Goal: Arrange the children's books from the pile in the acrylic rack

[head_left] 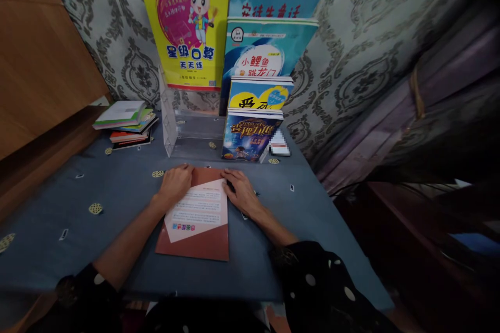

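Observation:
A thin reddish-brown book with a slanted white panel of upside-down print lies in front of me on the blue cloth. At its far left corner, my left hand is closed on the edge with curled fingers. My right hand grips the far right corner, its fingertips on the cover's edge. Just beyond the book stands a clear acrylic rack. In its right side, several books rise in steps, with a dark blue one in front. A tall yellow workbook stands at the back left.
A small stack of books lies left of the rack, near a wooden panel. The blue tablecloth has pineapple prints. A small white object, partly blurred, is right of the rack. A curtain hangs at the right.

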The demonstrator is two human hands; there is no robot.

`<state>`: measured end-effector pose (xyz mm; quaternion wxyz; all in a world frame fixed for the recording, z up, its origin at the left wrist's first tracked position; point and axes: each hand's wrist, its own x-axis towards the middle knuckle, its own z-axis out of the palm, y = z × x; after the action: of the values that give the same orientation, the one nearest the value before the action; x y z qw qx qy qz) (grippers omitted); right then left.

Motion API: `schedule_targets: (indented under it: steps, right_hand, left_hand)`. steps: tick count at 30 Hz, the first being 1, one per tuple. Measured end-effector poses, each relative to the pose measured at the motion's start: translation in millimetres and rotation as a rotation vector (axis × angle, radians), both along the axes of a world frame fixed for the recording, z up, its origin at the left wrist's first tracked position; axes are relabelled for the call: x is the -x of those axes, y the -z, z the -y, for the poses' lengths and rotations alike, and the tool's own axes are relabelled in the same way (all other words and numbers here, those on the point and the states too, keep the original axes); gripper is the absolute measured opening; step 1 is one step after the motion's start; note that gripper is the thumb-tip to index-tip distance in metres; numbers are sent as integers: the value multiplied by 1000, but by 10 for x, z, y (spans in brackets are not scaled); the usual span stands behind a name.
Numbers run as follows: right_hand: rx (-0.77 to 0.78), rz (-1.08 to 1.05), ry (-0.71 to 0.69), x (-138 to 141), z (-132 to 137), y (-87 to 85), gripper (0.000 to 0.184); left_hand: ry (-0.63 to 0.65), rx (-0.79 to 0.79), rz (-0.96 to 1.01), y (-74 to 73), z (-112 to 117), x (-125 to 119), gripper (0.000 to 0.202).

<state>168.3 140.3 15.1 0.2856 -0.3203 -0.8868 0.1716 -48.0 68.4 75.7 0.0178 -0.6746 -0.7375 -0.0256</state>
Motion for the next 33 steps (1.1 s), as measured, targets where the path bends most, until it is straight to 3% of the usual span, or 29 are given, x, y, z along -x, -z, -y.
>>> schedule_targets:
  steps: [8, 18, 27, 33]
  right_hand:
    - [17, 3, 12, 4, 22, -31, 37]
    - [67, -70, -3, -25, 0, -27, 40]
    - [152, -168, 48, -68, -65, 21, 49]
    - [196, -196, 65, -57, -107, 53, 51]
  left_hand:
    - [63, -64, -27, -3, 14, -19, 29]
    - [114, -97, 6, 135, -17, 6, 37]
    - [424, -207, 161, 362, -141, -120, 39]
    - [578, -109, 227, 392, -245, -184, 45]
